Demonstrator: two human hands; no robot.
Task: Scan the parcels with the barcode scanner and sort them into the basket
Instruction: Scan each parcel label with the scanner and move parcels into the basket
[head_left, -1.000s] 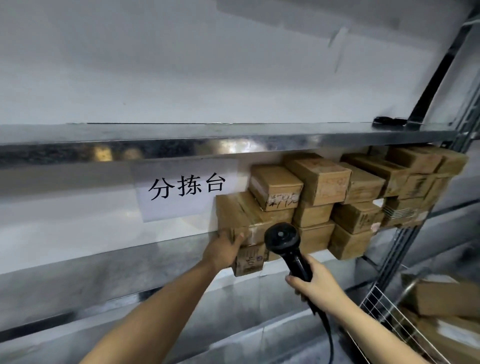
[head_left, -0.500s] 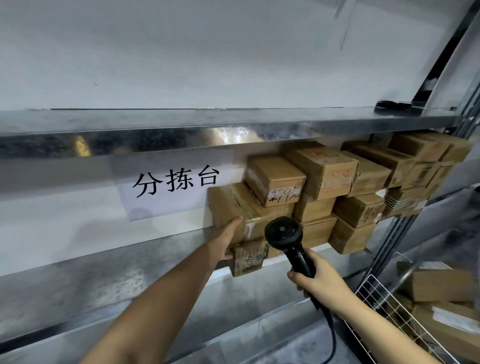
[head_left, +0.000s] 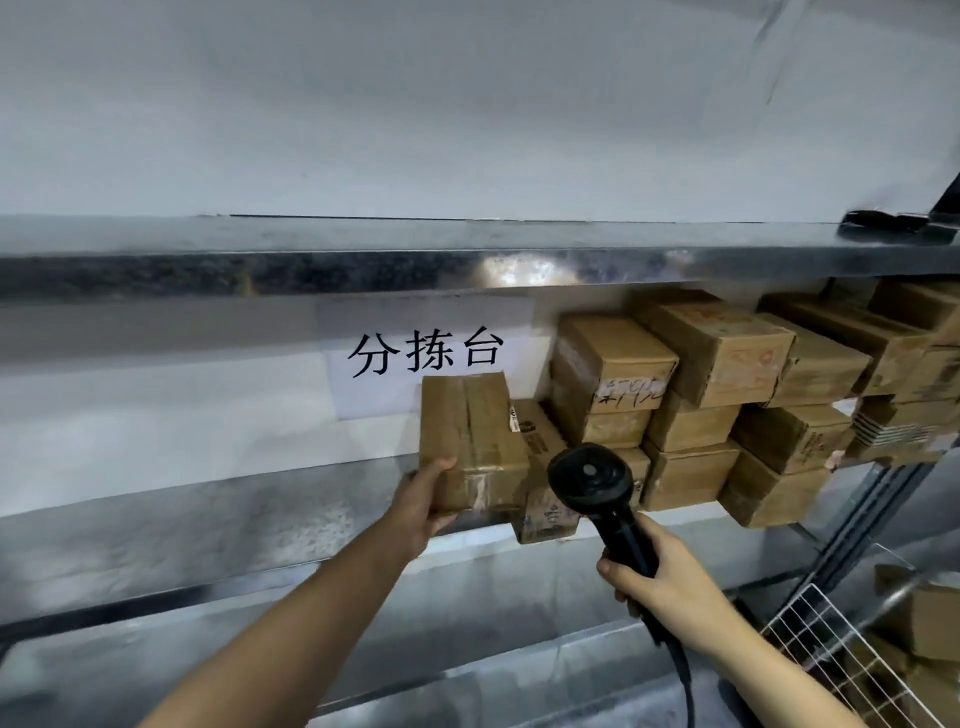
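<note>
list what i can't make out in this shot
1. held parcel: no barcode shows in the head view; the left hand covers its lower left corner.
2. barcode scanner: its window faces away from the head camera; the right hand wraps the handle.
3. basket: cut off by the head view's right and bottom edges.
4. handwritten label on a stacked box: blurred, unreadable.

The left hand (head_left: 423, 499) hides most fingers behind its parcel (head_left: 467, 436); the basket (head_left: 831, 660) is cut off lower right.
</note>
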